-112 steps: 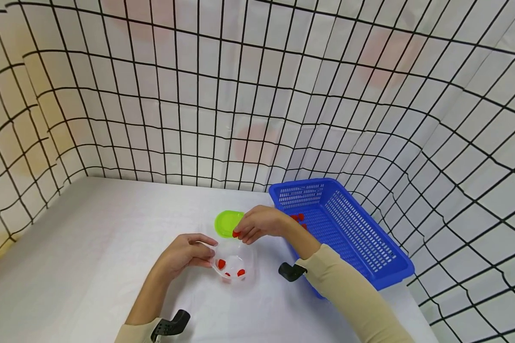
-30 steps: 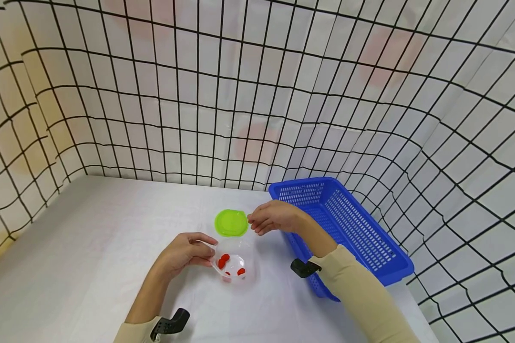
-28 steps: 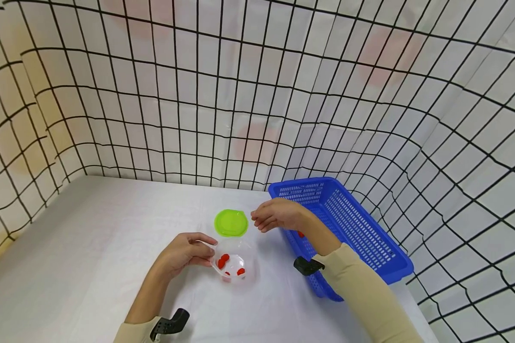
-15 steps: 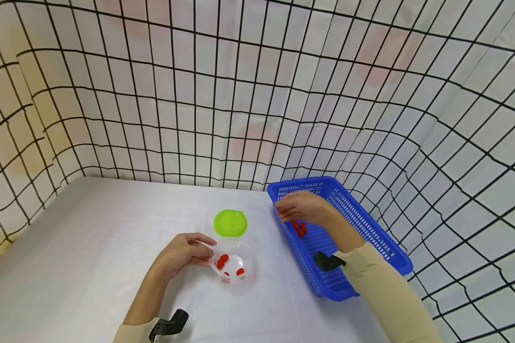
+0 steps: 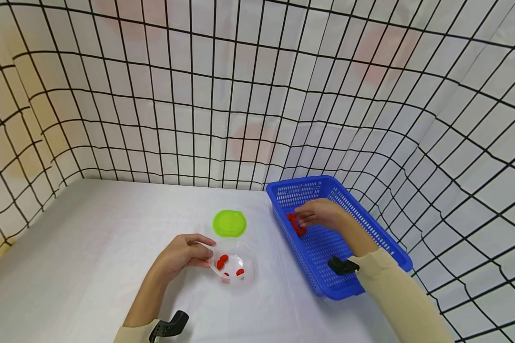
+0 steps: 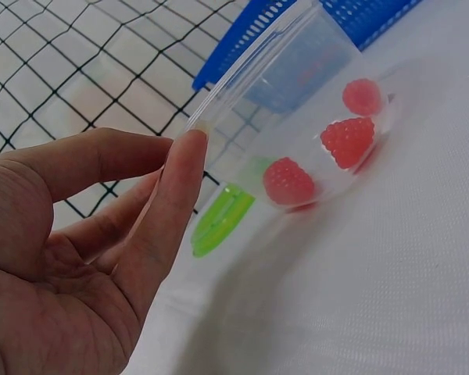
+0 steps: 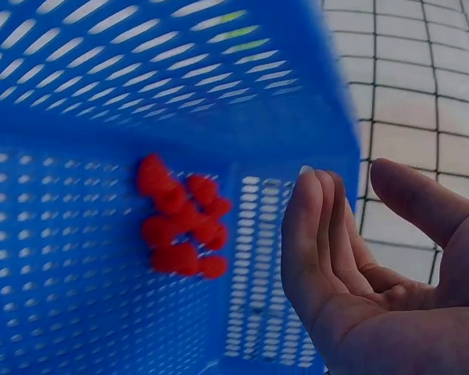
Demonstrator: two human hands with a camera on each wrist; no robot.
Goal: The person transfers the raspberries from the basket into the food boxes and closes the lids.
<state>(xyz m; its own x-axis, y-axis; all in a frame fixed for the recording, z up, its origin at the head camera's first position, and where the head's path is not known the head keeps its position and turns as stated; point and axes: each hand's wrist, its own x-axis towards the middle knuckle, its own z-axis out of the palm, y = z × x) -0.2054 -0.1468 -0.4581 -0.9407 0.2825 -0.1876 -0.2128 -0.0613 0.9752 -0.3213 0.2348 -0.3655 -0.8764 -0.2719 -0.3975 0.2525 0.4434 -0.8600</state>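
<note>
— Since a second ago the right hand [image 5: 322,213] has left the green lid [image 5: 229,223] and reached into the blue basket [image 5: 382,247]; fingers apart, empty, just above the raspberries [image 7: 181,226].

— And the left hand [image 5: 182,251]?

— Thumb and finger pinch the rim of the clear cup [image 6: 297,117], tilted, three berries inside. Judging by that lean, it could tip and spill them.
</note>
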